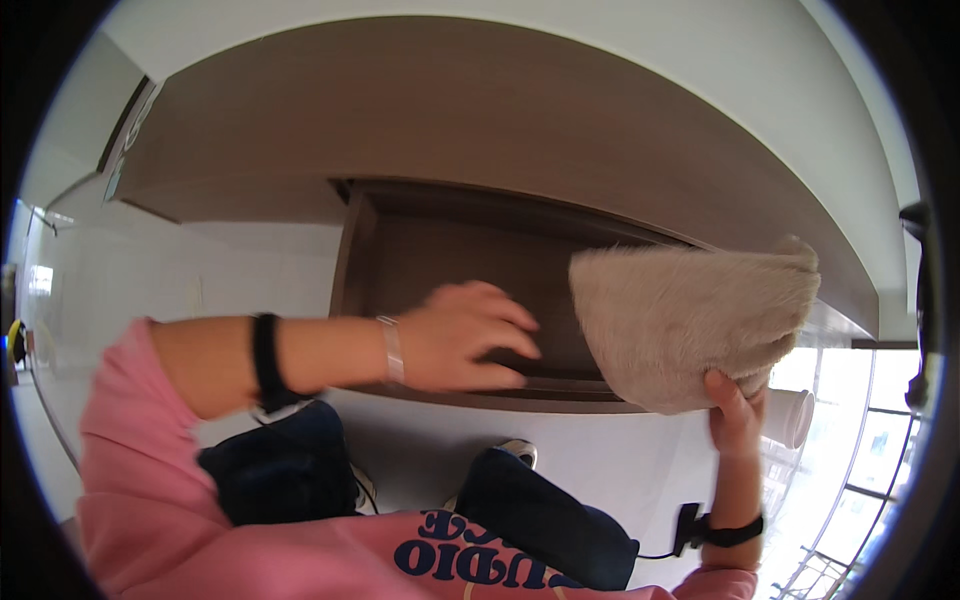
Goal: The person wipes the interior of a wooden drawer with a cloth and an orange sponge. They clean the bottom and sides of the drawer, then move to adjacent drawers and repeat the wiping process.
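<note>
A folded beige plush cloth (694, 322) is gripped at its lower right edge by my right hand (735, 412), thumb on top. It hangs over the right part of a pulled-out brown wooden drawer (465, 247) and hides that end. My left hand (480, 337) is over the drawer's left half, slightly blurred, with fingers apart and nothing in them. A gap lies between its fingertips and the cloth. The visible part of the drawer's bottom is bare.
The long brown cabinet top (450, 97) runs beyond the drawer, against a pale wall. A white cylindrical container (791, 418) stands at the right, partly behind my right hand. Below the drawer are my legs and shoes. Windows are at the far right.
</note>
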Demonstrator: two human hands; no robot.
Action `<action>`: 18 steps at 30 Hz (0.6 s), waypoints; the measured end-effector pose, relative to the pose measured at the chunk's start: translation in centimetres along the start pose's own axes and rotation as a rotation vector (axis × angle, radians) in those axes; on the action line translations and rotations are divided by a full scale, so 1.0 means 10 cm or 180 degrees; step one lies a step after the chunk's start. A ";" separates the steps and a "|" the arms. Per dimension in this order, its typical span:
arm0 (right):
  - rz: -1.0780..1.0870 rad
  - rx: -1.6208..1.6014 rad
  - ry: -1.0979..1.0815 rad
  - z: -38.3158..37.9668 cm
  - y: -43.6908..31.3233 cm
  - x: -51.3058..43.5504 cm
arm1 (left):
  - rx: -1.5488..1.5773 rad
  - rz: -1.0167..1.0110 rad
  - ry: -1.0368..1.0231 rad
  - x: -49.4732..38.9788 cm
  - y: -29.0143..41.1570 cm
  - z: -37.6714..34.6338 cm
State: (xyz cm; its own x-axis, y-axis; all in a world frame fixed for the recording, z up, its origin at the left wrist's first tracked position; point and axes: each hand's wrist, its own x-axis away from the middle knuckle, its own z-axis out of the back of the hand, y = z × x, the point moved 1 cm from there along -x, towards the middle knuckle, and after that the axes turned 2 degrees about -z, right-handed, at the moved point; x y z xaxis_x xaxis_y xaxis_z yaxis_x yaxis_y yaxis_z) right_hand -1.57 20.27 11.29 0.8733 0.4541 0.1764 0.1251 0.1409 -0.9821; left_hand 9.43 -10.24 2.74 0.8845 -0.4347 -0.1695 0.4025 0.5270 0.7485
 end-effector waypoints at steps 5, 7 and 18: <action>0.0391 0.3462 -0.1291 -0.19 -0.48 -0.24 | -0.1327 0.1288 -0.0076 1.41 -0.45 0.83; 0.0527 0.4014 -0.1834 -0.46 -0.42 -0.49 | -0.1096 0.1812 0.0155 1.74 -0.51 0.91; 0.0404 0.4124 -0.4065 -2.61 0.91 -1.27 | 0.1813 0.2215 0.0641 2.16 -0.67 -0.01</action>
State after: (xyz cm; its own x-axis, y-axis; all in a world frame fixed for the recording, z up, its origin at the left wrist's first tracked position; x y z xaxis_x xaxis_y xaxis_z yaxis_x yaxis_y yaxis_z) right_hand 0.77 -7.13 -1.60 -0.0852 0.7457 0.6608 -0.8518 0.2896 -0.4366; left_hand 25.90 -23.07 -6.03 0.9295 0.0091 0.3688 -0.3654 0.1598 0.9170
